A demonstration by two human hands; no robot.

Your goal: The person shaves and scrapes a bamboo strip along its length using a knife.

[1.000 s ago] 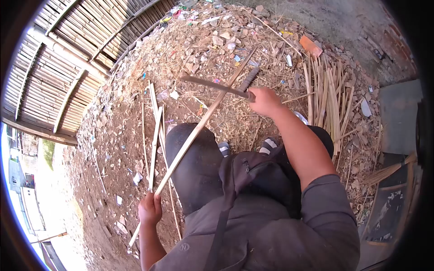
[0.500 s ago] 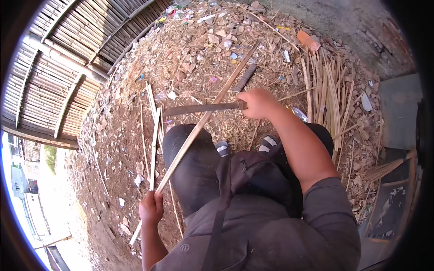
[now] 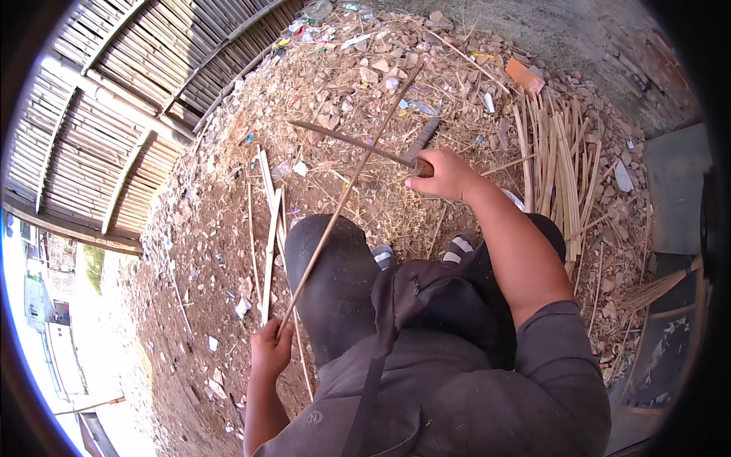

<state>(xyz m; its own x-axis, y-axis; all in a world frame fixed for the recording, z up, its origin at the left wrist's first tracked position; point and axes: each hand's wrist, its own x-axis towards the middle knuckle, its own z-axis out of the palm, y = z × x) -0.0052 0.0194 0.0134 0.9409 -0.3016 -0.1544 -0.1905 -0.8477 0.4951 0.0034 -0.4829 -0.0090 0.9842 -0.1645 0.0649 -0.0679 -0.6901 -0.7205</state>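
Your left hand (image 3: pixel 270 350), closed around the long strip (image 3: pixel 333 221), has turned it, so the blade (image 3: pixel 343 139), whose handle your right hand (image 3: pixel 445 175) grips, now crosses its narrow edge in view.

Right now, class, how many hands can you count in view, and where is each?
2. The left hand, at lower left, grips a thin strip; the right hand, right of centre, holds a bladed tool. Neither is hidden.

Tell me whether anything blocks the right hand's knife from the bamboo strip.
Nothing visible does: the knife in the right hand appears to cross the bamboo strip in the left hand; whether they touch is unclear.
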